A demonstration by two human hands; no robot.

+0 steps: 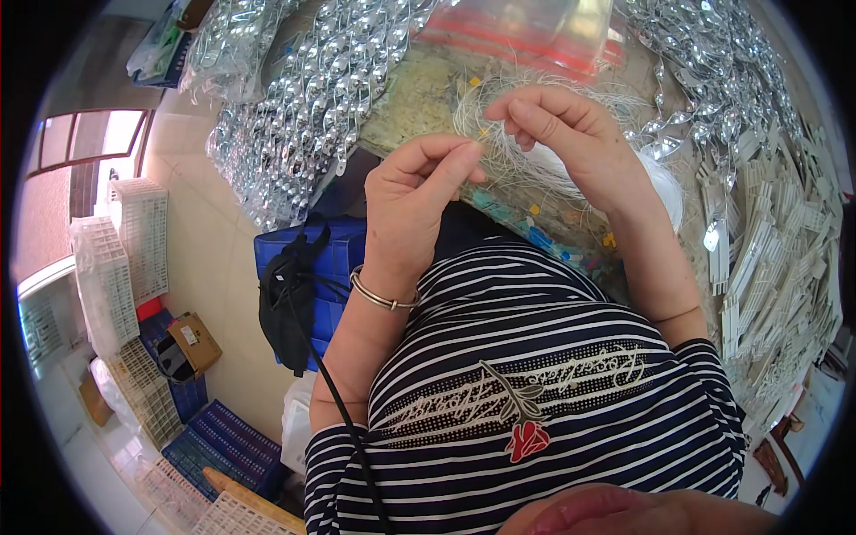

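Over the near edge of the worktable, my left hand is closed, its thumb and forefinger pressed together. A little farther right, my right hand makes a similar pinch, with the fingertips of the two hands close but apart. Whatever lies in either pinch is too fine to make out. Beneath and behind my right hand spreads a loose tangle of thin white strings. Small yellow and blue scraps lie along the table edge in front of me.
Shiny silver twisted strips hang over the table's left side; more silver strips lie far right. White flat sticks pile up at right. Clear red-edged plastic bags lie at the back. Blue crates and white baskets stand left.
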